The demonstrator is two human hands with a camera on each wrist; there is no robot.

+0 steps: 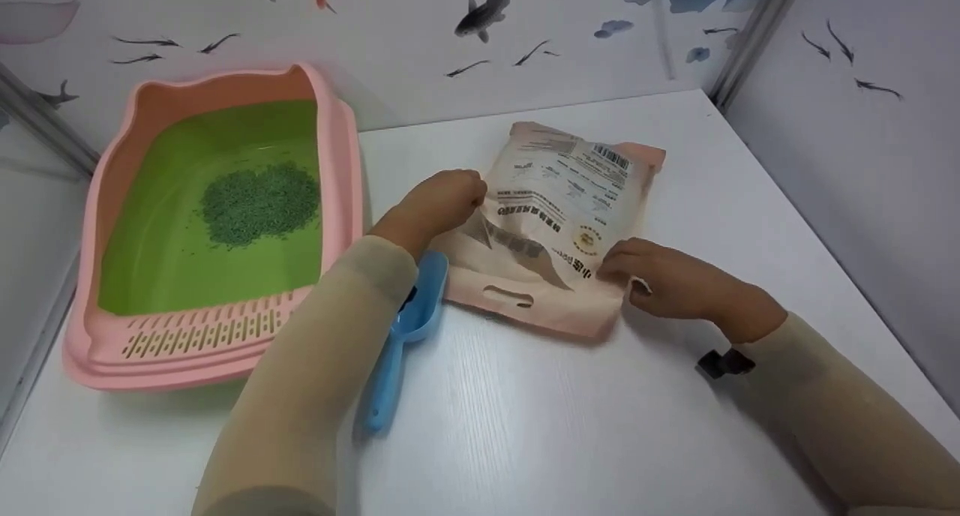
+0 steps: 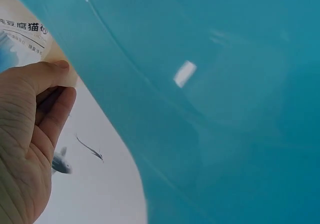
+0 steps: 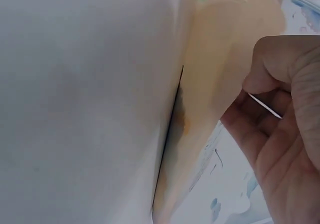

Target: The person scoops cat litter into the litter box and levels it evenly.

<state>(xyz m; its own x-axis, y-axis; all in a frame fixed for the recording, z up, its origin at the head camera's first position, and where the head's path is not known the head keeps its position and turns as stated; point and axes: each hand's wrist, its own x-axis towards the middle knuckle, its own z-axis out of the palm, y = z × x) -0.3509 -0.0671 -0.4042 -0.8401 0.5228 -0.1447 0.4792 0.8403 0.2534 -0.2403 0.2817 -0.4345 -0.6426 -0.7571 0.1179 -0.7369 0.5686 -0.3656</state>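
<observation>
A pale pink cat litter bag (image 1: 536, 175) lies on the white table, its handle slot towards me. My left hand (image 1: 442, 201) pinches its left edge; in the left wrist view, thumb and fingers of that hand (image 2: 30, 129) hold the edge beside the printing. On the opposite side, my right hand (image 1: 667, 280) grips the right edge near the slotted end. The right wrist view shows the bag's edge (image 3: 220, 59) between the thumb and curled fingers of this hand (image 3: 285, 119). A blue scoop (image 1: 386, 381) lies below my left wrist, partly hidden by the sleeve.
At left stands a pink litter box (image 1: 345, 193) with a green inside and a slotted front ledge. A patch of green litter pellets (image 1: 259, 201) lies on its floor. Fish-patterned wall panels (image 1: 420, 51) border the table's back and right side.
</observation>
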